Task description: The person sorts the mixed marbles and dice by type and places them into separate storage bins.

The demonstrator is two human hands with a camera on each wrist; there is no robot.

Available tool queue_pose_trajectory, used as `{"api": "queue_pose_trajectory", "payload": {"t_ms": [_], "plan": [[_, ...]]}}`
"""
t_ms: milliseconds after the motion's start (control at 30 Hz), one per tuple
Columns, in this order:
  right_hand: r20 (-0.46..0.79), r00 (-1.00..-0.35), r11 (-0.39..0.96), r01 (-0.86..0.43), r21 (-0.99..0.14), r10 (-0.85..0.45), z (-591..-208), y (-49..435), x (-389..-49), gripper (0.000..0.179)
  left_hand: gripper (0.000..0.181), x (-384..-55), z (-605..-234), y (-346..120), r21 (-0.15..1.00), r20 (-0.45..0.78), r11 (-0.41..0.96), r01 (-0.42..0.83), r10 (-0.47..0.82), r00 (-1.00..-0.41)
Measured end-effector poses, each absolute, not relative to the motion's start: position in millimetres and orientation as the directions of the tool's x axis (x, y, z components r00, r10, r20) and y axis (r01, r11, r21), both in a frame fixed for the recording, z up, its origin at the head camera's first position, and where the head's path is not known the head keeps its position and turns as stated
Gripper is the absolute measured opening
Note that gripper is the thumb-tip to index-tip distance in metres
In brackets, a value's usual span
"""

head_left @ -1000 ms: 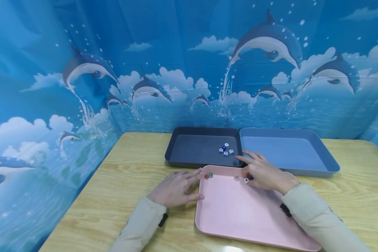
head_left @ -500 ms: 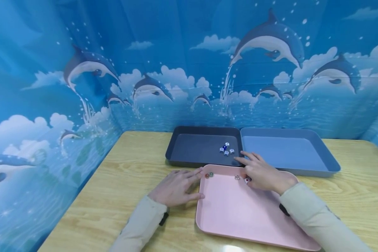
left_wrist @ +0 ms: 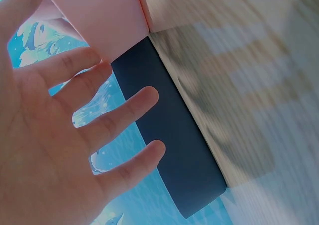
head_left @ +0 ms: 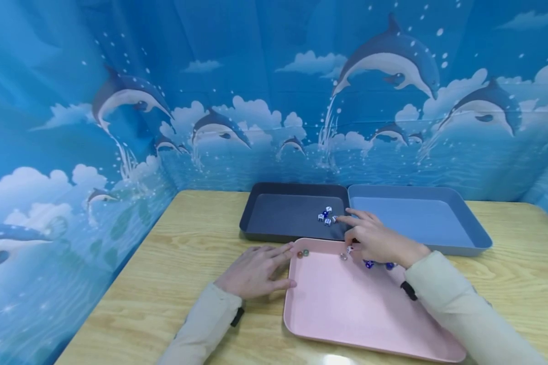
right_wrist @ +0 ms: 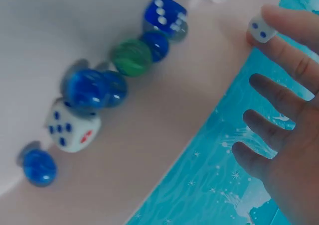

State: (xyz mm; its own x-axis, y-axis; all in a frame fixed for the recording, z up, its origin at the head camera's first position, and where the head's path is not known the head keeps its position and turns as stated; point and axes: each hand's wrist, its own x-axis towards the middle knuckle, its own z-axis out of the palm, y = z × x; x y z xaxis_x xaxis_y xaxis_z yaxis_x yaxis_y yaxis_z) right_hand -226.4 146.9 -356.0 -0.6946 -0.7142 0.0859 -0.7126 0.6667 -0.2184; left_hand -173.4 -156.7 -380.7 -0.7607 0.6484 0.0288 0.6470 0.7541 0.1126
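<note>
My right hand pinches a white die between thumb and index finger, over the far rim of the pink tray. Beneath that hand, along the tray's far wall, lie a blue die, a green marble, several blue marbles and another white die. A clear marble lies just left of the hand. My left hand rests with its fingertips at the tray's left rim, fingers spread, holding nothing. Close to it in the tray are an orange marble and a greenish marble.
Behind the pink tray stands a black tray with several white and blue dice near its right end. Against its right side is a blue-grey tray. All three stand on a wooden table before a dolphin-print curtain.
The right hand has lifted the white die and shifted slightly left and toward the black tray, uncovering blue pieces behind it. My left hand stays in place.
</note>
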Motion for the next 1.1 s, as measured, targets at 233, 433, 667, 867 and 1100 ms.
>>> {"api": "queue_pose_trajectory", "payload": {"t_ms": [233, 433, 667, 867, 1100], "plan": [[0.064, -0.736, 0.684, -0.655, -0.321, -0.674, -343.0, 142.9, -236.4, 0.01, 0.074, -173.4, -380.5, -156.5, 0.107, 0.033, 0.748, 0.655, 0.655, -0.755], [0.098, -0.73, 0.675, -0.668, -0.314, -0.677, -332.2, 135.8, -257.9, 0.006, 0.075, -173.8, -380.3, -156.0, 0.115, 0.018, 0.758, 0.642, 0.645, -0.764], [0.023, -0.777, 0.725, -0.596, -0.344, -0.628, -326.6, 127.1, -284.1, 0.006, 0.075, -174.0, -380.6, -156.1, 0.123, 0.001, 0.767, 0.63, 0.634, -0.773], [-0.045, -0.79, 0.761, -0.57, -0.31, -0.611, -322.7, 115.9, -303.7, 0.012, 0.076, -174.0, -380.3, -157.4, 0.129, 0.004, 0.763, 0.634, 0.638, -0.77], [-0.052, -0.804, 0.773, -0.55, -0.315, -0.593, -318.1, 104.5, -317.2, 0.014, 0.074, -173.7, -380.9, -157.5, 0.134, 0.005, 0.758, 0.639, 0.644, -0.765]]}}
